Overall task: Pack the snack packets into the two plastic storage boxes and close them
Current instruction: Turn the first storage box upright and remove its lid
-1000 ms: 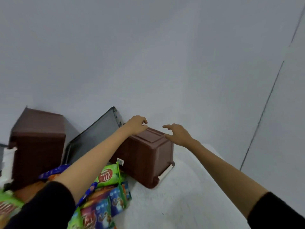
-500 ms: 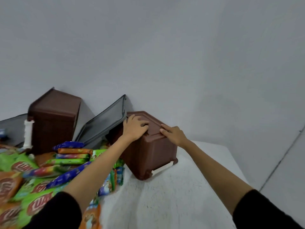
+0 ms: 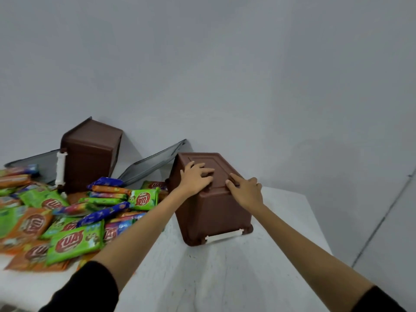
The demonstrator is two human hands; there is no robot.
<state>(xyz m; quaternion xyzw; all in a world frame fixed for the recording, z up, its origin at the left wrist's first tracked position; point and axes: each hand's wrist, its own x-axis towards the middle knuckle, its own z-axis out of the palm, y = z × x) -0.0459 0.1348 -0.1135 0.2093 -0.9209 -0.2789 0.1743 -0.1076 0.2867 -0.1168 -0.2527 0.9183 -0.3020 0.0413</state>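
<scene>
A grey wall (image 3: 225, 64) fills the upper frame and a white table (image 3: 288, 221) the lower part. At the left of the frame a loose heap of packets (image 3: 74, 242) is spread over the table, and none is seen packed yet. Two brown boxes are stood upside down. The far box (image 3: 90, 158) is at the upper left against the wall, and the near box (image 3: 213, 215) is at centre, just right of the heap. A grey lid (image 3: 153, 163) is leant on the wall between them, and a second lid (image 3: 33, 161) shows at the left edge. The left hand (image 3: 195, 179) is laid on the near box's upturned base with fingers spread, gripping nothing. The right hand (image 3: 246, 192) is pressed on the base's right edge with straight fingers, also closed round nothing.

The near box is judged about to be turned upright. It is best gripped by both side walls and tipped toward the bare table at the right. It should then be set mouth up close to the heap, so that no packet is swept off or trapped under the rim.

A white latch (image 3: 224, 235) is seen at the near box's lower rim. What lies under either box cannot be told. The heap is cut off and blurred at the left edge.
</scene>
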